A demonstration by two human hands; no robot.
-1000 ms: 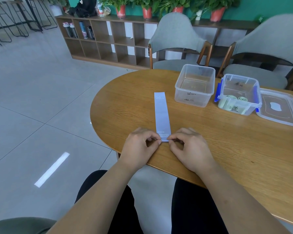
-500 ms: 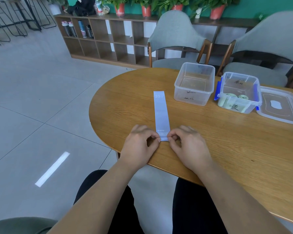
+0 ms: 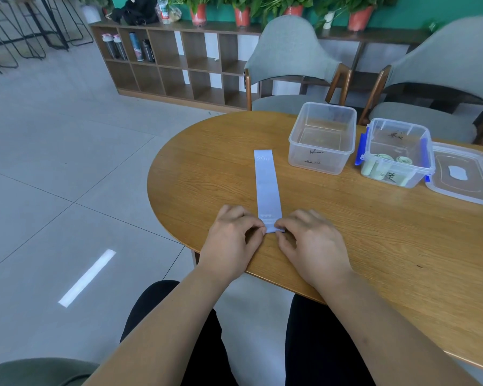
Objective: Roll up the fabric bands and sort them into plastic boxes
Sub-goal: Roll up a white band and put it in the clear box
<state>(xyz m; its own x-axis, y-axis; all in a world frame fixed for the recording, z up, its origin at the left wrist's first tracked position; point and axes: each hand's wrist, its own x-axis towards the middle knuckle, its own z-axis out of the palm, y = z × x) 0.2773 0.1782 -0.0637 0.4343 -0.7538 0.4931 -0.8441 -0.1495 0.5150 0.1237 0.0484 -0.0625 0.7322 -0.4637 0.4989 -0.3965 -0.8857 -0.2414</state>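
Observation:
A pale lilac fabric band [image 3: 266, 185] lies flat and lengthwise on the wooden table [image 3: 374, 232], its far end marked "20". My left hand [image 3: 232, 238] and my right hand [image 3: 313, 240] pinch its near end from either side, where the edge is folded over into a small first turn. Beyond it stands a clear plastic box [image 3: 322, 137] with nothing inside. To the right, a second clear box with blue clips [image 3: 396, 151] holds rolled pale green bands [image 3: 384, 162].
A clear lid [image 3: 463, 176] lies right of the clipped box. Two grey chairs [image 3: 293, 59] stand behind the table, with a wooden shelf unit [image 3: 179, 65] and potted plants further back. The table's rounded edge is at my left, above tiled floor.
The near end of the band has been folded over slightly further under my fingertips. Both hands stay at the same spot.

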